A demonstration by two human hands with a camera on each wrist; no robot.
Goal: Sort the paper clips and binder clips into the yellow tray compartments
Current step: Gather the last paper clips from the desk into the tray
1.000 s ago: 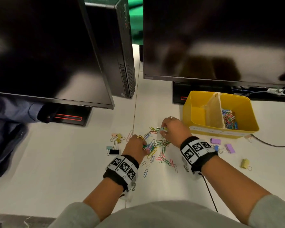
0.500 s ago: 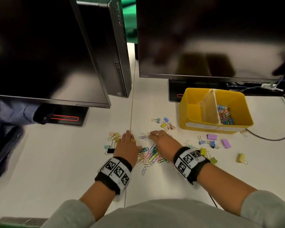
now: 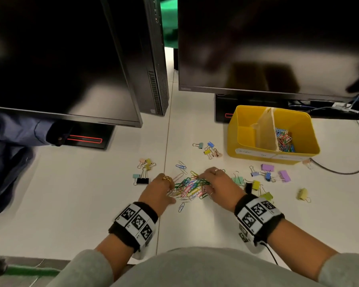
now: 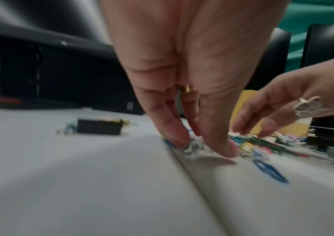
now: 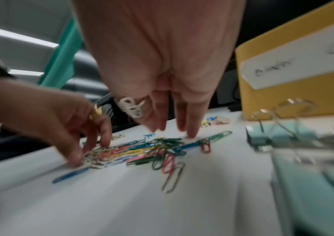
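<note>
White counter (image 3: 195,228) carries a heap of coloured wire paper clips (image 3: 190,187) between both loose-fingered, empty hands, left hand (image 3: 158,193) and right hand (image 3: 219,186), the latter nearer the yellow plastic tray (image 3: 243,121) lying beyond it.

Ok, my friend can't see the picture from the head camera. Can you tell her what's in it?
Two hands, left hand and right hand, press around a pile of colourful paper clips on a white desk. Binder clips lie scattered nearby, and a yellow tray already holds paper clips on its right side.
</note>
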